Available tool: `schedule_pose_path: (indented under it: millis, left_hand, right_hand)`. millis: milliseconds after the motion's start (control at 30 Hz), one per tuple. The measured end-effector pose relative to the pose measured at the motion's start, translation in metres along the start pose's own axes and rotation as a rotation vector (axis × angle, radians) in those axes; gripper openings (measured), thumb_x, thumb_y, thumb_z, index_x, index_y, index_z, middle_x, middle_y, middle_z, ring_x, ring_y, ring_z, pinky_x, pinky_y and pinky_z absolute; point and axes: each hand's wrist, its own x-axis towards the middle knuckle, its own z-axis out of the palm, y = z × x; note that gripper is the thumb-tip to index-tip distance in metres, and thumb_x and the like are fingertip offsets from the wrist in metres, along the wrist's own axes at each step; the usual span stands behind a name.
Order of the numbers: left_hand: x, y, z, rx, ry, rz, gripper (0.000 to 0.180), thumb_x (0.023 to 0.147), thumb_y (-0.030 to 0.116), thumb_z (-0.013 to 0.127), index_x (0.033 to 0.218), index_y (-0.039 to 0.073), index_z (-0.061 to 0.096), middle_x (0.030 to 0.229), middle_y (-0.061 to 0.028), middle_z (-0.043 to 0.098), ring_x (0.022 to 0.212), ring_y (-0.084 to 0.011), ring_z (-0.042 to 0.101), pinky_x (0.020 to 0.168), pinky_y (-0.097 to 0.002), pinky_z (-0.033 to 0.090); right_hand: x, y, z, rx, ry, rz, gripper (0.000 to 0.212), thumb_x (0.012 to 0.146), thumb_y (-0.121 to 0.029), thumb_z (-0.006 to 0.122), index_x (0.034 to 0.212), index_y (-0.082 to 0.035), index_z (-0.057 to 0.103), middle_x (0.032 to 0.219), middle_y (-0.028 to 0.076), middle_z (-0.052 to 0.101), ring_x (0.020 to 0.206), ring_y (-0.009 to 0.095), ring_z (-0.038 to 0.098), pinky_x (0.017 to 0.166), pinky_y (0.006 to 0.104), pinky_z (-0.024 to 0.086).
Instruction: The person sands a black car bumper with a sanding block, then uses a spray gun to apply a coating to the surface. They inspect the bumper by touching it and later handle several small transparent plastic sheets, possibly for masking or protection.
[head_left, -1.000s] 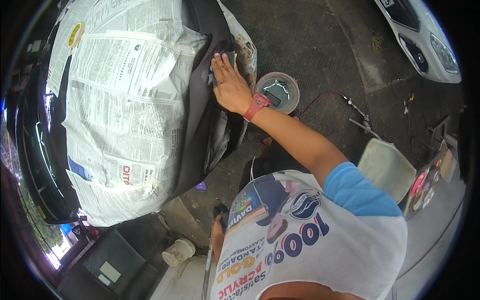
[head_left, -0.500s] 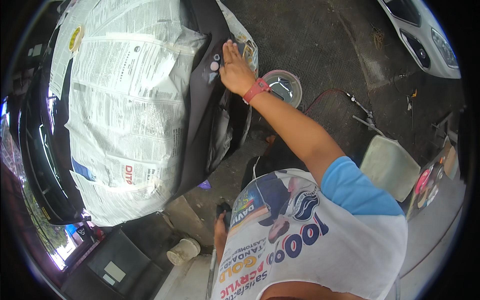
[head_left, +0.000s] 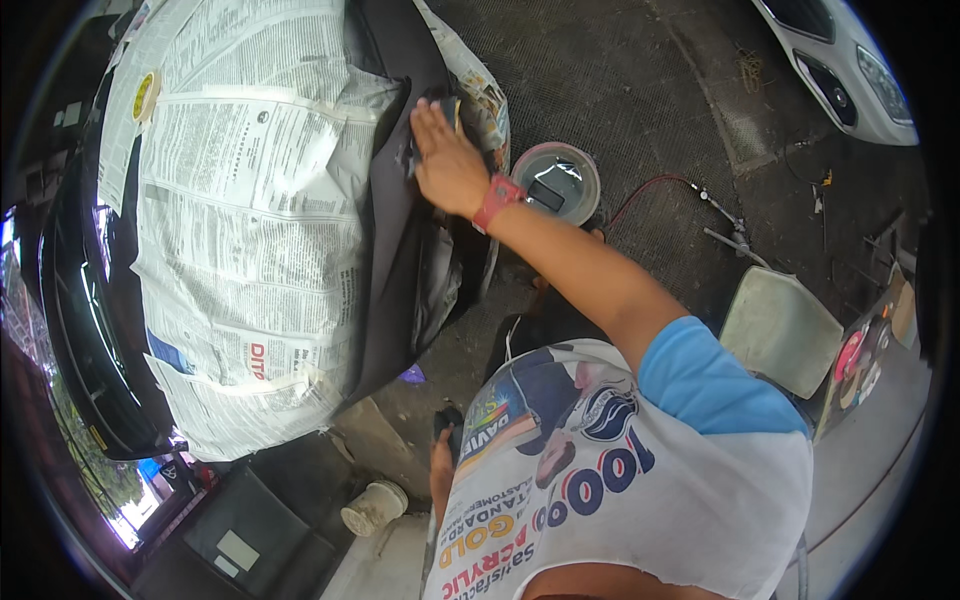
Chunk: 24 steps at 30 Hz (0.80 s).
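Observation:
My right hand [head_left: 446, 165] lies with its fingers stretched flat against the dark bumper [head_left: 385, 285] of a car. Beside the fingertips a dark grey piece of sandpaper [head_left: 451, 113] sticks out from under the hand, pressed to the panel. Lower down, close to my body, my left hand [head_left: 441, 460] is closed around a small black thing [head_left: 452, 420], whose kind I cannot make out. Newspaper sheets [head_left: 255, 250] taped over the car body reach up to the bumper's edge.
Right of my wrist stands a round basin [head_left: 588, 190] of water with a dark block in it. A red hose [head_left: 645, 190] trails across the floor. A pale stool seat [head_left: 785, 330], a white bucket [head_left: 375, 507] and a roll of yellow tape [head_left: 146, 97] are around. Another car [head_left: 850, 65] is far right.
My right hand has slid left and slightly nearer along the bumper, the sandpaper moving with it. It now covers the pale round spots. My left hand stays where it was.

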Motion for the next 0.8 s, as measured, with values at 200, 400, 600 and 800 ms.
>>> schedule_pose_path:
  millis: [200,400,600,800]
  left_hand:
    - [0.016,-0.017,-0.01,-0.068,-0.078,0.097,0.08,0.09,0.036,0.08,0.15,-0.008,0.05,0.143,-0.0226,0.062,0.115,-0.0302,0.069,0.1,-0.0405,0.056]
    - [0.001,-0.026,-0.028,0.166,-0.001,0.024,0.081,0.091,0.043,0.077,0.149,-0.01,0.055,0.14,-0.021,0.066,0.124,-0.0273,0.065,0.11,-0.0369,0.048]
    - [0.009,-0.031,-0.016,0.216,0.053,0.08,0.065,0.092,0.041,0.077,0.138,-0.004,0.066,0.129,-0.018,0.07,0.123,-0.027,0.066,0.104,-0.0392,0.052]
    - [0.046,-0.032,-0.052,-0.121,-0.088,-0.098,0.06,0.094,0.038,0.076,0.139,0.001,0.063,0.127,-0.017,0.071,0.114,-0.0295,0.069,0.098,-0.0433,0.056]
  right_hand:
    - [-0.03,-0.012,-0.003,0.035,0.001,0.004,0.08,0.097,-0.016,0.057,0.166,0.009,0.025,0.175,0.03,0.024,0.164,0.044,0.023,0.133,0.0533,0.024]
    - [-0.007,0.026,-0.004,0.057,0.044,0.055,0.082,0.096,-0.017,0.061,0.165,0.01,0.027,0.176,0.028,0.023,0.164,0.042,0.022,0.132,0.0537,0.025]
    - [-0.035,0.013,-0.019,0.023,-0.081,-0.063,0.084,0.094,-0.013,0.06,0.167,0.009,0.024,0.176,0.028,0.024,0.165,0.044,0.02,0.134,0.0507,0.022]
    - [0.01,0.03,-0.013,0.098,0.003,-0.002,0.081,0.095,-0.013,0.058,0.165,0.011,0.026,0.175,0.029,0.023,0.164,0.044,0.021,0.133,0.0505,0.024]
